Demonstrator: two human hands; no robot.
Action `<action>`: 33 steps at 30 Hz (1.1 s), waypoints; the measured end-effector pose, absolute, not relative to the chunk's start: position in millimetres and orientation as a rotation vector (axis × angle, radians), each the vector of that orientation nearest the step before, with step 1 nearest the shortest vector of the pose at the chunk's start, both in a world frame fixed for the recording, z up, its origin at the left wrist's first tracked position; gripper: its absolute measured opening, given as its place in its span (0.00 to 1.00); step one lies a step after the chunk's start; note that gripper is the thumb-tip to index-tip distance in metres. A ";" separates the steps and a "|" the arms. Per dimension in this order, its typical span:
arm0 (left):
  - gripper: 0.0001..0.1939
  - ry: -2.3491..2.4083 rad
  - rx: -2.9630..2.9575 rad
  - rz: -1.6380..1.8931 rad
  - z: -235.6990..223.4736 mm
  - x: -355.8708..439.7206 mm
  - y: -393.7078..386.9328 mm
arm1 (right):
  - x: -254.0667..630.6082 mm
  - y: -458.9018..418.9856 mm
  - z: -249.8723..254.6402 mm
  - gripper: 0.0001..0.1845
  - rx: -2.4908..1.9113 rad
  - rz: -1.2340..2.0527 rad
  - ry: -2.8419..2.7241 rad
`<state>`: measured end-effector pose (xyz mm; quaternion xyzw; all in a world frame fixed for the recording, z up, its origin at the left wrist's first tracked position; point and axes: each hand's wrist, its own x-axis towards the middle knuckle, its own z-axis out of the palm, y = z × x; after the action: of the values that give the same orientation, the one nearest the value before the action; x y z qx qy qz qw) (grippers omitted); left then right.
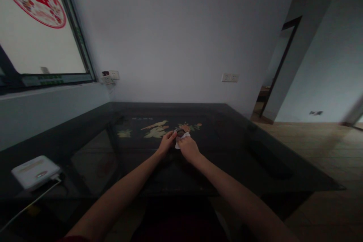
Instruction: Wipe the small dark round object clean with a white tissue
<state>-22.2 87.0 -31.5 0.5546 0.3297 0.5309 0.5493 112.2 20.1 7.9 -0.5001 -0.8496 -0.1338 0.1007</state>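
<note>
Both hands meet over the middle of a dark glossy table (227,128). My left hand (167,141) is closed on a small dark object (180,132) with a shiny rim; its exact kind is too small and dim to tell. A white tissue (177,145) is gripped in my right hand (188,147) and lies against the dark object. The right fingers are partly hidden by the tissue. Just beyond the hands, a printed bird and flower picture (157,126) shows on the tabletop.
A white box-shaped device (35,170) with a white cable (31,204) sits at the table's left front. A long dark object (268,159) lies on the right side. Wall sockets (229,78) are behind the table, and a window (42,45) is at left.
</note>
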 end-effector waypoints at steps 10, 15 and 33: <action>0.28 0.813 1.379 1.273 -31.6 -20.5 84.6 | 106.6 16.8 -2.1 0.19 -1.563 -0.079 -2.249; 0.29 0.822 1.348 1.296 -30.2 -20.5 81.4 | 108.4 32.3 -8.3 0.19 -1.213 0.682 -1.759; 0.26 0.786 1.302 1.290 -30.0 -20.6 82.1 | 116.3 20.2 5.9 0.19 -1.440 -0.209 -2.470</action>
<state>-20.6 82.1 -30.0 0.5485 0.3311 0.5433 0.5425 116.3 20.2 5.9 -0.4975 -0.8536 -0.0720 0.1370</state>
